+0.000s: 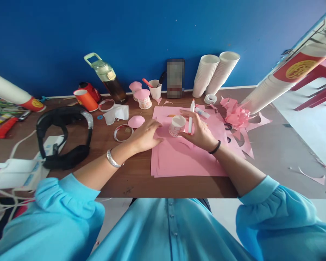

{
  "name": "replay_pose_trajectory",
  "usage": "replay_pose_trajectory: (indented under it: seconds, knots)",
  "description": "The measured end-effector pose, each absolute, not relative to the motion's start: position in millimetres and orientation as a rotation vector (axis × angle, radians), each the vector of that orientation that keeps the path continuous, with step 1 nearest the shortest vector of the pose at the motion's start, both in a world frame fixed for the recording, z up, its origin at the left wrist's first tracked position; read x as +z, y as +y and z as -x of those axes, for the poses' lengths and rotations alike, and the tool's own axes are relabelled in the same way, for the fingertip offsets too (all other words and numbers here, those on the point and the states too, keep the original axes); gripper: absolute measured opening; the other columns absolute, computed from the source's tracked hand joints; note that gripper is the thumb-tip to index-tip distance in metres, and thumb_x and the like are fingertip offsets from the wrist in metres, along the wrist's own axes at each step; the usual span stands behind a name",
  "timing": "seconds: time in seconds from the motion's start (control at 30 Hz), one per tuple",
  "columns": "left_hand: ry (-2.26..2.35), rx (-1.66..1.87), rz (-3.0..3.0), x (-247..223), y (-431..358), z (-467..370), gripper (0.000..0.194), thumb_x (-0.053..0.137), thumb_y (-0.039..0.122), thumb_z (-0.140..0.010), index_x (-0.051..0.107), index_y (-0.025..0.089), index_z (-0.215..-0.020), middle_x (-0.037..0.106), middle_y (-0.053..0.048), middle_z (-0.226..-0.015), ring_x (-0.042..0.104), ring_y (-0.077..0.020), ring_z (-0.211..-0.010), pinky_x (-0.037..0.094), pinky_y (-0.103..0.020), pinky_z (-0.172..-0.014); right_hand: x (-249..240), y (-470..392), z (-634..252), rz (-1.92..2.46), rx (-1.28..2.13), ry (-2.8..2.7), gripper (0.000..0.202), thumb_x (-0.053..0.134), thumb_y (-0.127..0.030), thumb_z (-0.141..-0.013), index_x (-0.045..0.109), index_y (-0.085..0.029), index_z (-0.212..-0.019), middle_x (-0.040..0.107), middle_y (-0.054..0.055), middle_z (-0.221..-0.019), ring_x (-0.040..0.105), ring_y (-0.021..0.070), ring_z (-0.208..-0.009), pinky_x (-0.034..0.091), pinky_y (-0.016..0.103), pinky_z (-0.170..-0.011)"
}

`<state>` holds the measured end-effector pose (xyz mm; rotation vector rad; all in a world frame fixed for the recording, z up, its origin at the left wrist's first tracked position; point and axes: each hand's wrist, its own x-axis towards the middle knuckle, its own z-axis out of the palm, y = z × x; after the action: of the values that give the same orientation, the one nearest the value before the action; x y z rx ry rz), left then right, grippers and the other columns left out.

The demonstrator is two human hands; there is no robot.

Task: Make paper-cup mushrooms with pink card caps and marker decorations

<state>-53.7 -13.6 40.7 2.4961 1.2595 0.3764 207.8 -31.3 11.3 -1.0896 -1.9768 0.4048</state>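
Observation:
A small white paper cup (177,125) with reddish drawn lines stands on stacked pink paper sheets (187,163), between my hands. To its left, my left hand (148,135) is open, thumb and fingers apart, not touching it. My right hand (202,132) is just right of the cup, with a white marker (191,121) upright in its fingers; the exact grip is partly hidden. A pink paper cone (136,121) lies beyond my left hand. Farther back, two decorated cups (144,103) wear pink cone tops.
Behind the paper are a cup of pens (155,90), a phone (175,81), and stacked white cups (206,74). Crumpled pink scraps (237,116) and a tape roll (210,99) are right. At left are a bottle (108,78), a black headset (67,159) and a power strip (40,166).

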Motion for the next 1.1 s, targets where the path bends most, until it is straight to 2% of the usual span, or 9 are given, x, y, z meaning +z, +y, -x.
replay_pose_trajectory:
  seconds: [0.2, 0.33, 0.5, 0.6, 0.7, 0.8, 0.93, 1.03, 1.1]
  knots:
    - [1.376, 0.506, -2.461, 35, -61, 87, 0.015, 0.069, 0.023, -0.089, 0.068, 0.019, -0.103, 0.07, -0.009, -0.108, 0.069, -0.0254, -0.102, 0.058, -0.043, -0.093, 12, -31, -209, 1.02, 0.262, -1.909, 0.071, 0.081, -0.038, -0.083, 0.044, -0.025, -0.142, 0.059, 0.016, -0.147, 0.06, 0.034, -0.134, 0.053, 0.058, -0.11]
    - [1.456, 0.634, -2.397, 32, -77, 109, 0.006, 0.066, 0.02, -0.09, 0.068, 0.02, -0.096, 0.07, -0.006, -0.101, 0.069, -0.0219, -0.094, 0.059, -0.038, -0.087, 13, -33, -206, 0.988, 0.179, -1.856, 0.071, 0.081, -0.039, -0.084, 0.043, -0.027, -0.143, 0.059, 0.015, -0.145, 0.062, 0.034, -0.131, 0.054, 0.06, -0.108]
    - [1.76, 0.514, -2.481, 42, -53, 131, 0.014, 0.058, 0.021, -0.094, 0.071, 0.021, -0.101, 0.07, -0.009, -0.11, 0.068, -0.0265, -0.102, 0.057, -0.04, -0.088, 17, -38, -200, 0.986, 0.141, -1.866, 0.067, 0.079, -0.041, -0.085, 0.045, -0.025, -0.141, 0.061, 0.016, -0.143, 0.062, 0.0353, -0.13, 0.053, 0.061, -0.108]
    - [2.011, 0.329, -2.56, 51, -20, 141, 0.028, 0.056, 0.017, -0.091, 0.068, 0.017, -0.116, 0.065, -0.017, -0.122, 0.059, -0.0358, -0.12, 0.054, -0.047, -0.095, 25, -44, -197, 0.998, 0.129, -1.894, 0.066, 0.078, -0.041, -0.086, 0.046, -0.024, -0.14, 0.062, 0.017, -0.142, 0.063, 0.0354, -0.129, 0.055, 0.06, -0.105]
    - [2.1, 0.194, -2.562, 54, 10, 150, 0.038, 0.052, 0.01, -0.087, 0.064, 0.012, -0.124, 0.061, -0.023, -0.128, 0.055, -0.041, -0.123, 0.052, -0.051, -0.093, 34, -53, -199, 0.987, 0.11, -1.951, 0.065, 0.078, -0.039, -0.086, 0.046, -0.024, -0.141, 0.063, 0.017, -0.14, 0.064, 0.0358, -0.127, 0.058, 0.058, -0.101]
    - [2.124, 0.199, -2.533, 52, 32, 157, 0.04, 0.046, 0.006, -0.087, 0.066, 0.013, -0.121, 0.063, -0.022, -0.126, 0.057, -0.04, -0.12, 0.051, -0.05, -0.091, 37, -58, -205, 0.98, 0.102, -1.981, 0.063, 0.077, -0.036, -0.087, 0.046, -0.025, -0.141, 0.066, 0.015, -0.136, 0.067, 0.0352, -0.122, 0.059, 0.057, -0.099]
    - [2.183, 0.265, -2.44, 53, 45, 162, 0.031, 0.045, 0.007, -0.088, 0.073, 0.013, -0.099, 0.071, -0.021, -0.108, 0.064, -0.0386, -0.108, 0.052, -0.047, -0.086, 28, -60, -212, 1.015, 0.11, -1.933, 0.056, 0.074, -0.035, -0.09, 0.048, -0.027, -0.138, 0.067, 0.013, -0.132, 0.072, 0.0317, -0.109, 0.063, 0.054, -0.091]
    - [2.24, 0.48, -2.375, 64, 39, 159, 0.036, 0.041, 0.01, -0.092, 0.071, 0.015, -0.111, 0.072, -0.017, -0.117, 0.067, -0.0333, -0.107, 0.052, -0.044, -0.089, 19, -60, -214, 1.041, 0.138, -1.875, 0.051, 0.073, -0.035, -0.091, 0.05, -0.027, -0.136, 0.068, 0.013, -0.132, 0.074, 0.0293, -0.099, 0.064, 0.052, -0.084]
    - [2.156, 0.897, -2.242, 74, 28, 151, 0.04, 0.041, 0.007, -0.089, 0.069, 0.018, -0.116, 0.074, -0.012, -0.121, 0.068, -0.0266, -0.109, 0.052, -0.039, -0.095, 16, -60, -216, 1.046, 0.161, -1.848, 0.051, 0.072, -0.034, -0.092, 0.05, -0.026, -0.136, 0.068, 0.014, -0.132, 0.074, 0.0288, -0.097, 0.064, 0.052, -0.085]
